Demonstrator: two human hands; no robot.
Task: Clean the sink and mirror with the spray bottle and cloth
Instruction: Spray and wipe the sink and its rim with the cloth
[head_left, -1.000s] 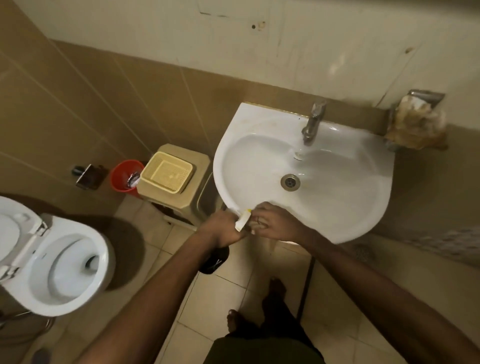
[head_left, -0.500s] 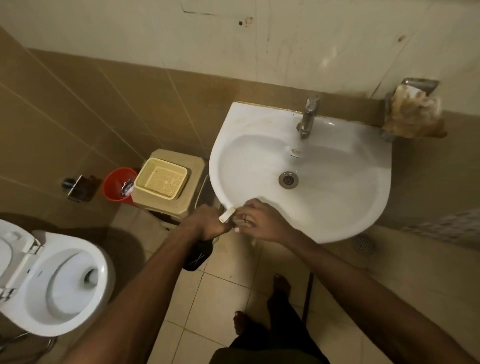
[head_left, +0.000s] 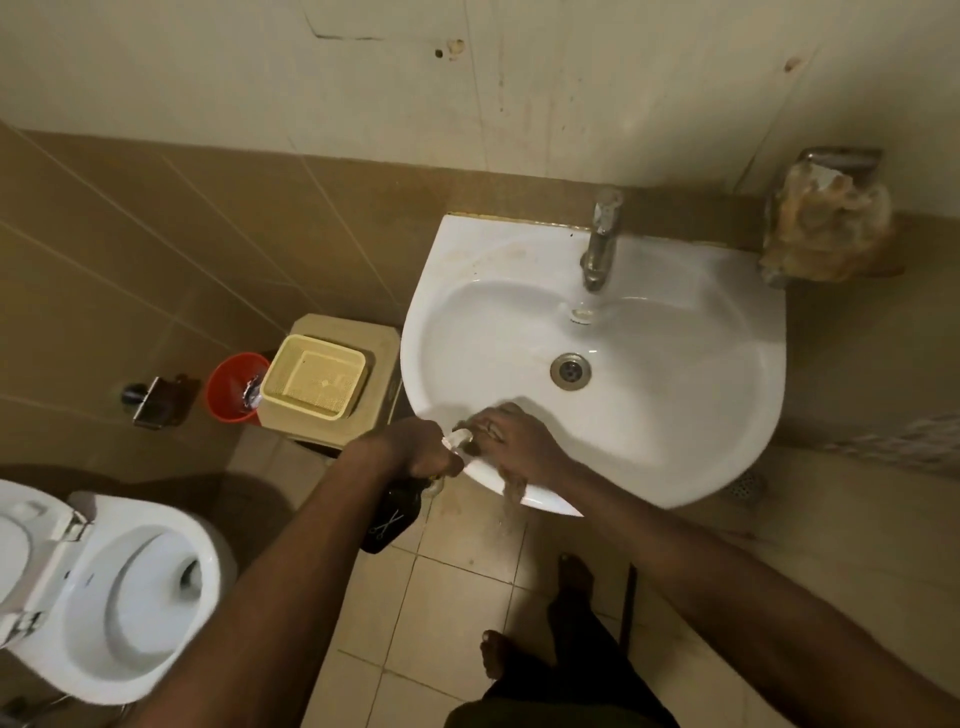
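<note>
Head view: looking down on a white sink (head_left: 727, 415) on a tiled wall, both hands meeting at its front rim, about 7 o'clock from the drain (head_left: 570, 370).
Left hand (head_left: 415, 449): clenched round the neck of a dark bottle (head_left: 389, 519), which hangs below the rim over the floor, body pointing down toward 7 o'clock.
Nozzle (head_left: 456, 436): pale tip showing between the two hands, just over the rim.
Right hand (head_left: 511, 441): fingers curled at the nozzle, seemingly pinching or turning it; whether it truly grips it I cannot tell.
Cloth: none in either hand that I can make out; a crumpled tan wad (head_left: 826, 228) sits on a wall holder at 2 o'clock from the drain, and may or may not be it.
Mirror: not in view.
Tap (head_left: 600, 244): at 12 o'clock from the drain; no clear stream visible.
Stage: judged as readying the sprayer; no spraying or wiping of the basin is visible yet.
Risk, bottle: it is held by the neck off the rim, so a twist on the nozzle could slip the grip and drop it on the tiles by the bare foot (head_left: 493, 654).
Risk, spray: the tip sits close to the right fingers, so a squeeze now may wet the hand or floor, not the basin.
Nearby: toilet (head_left: 130, 597) at 8 o'clock, beige bin (head_left: 332, 379) and red bucket (head_left: 228, 389) at 9 o'clock.
</note>
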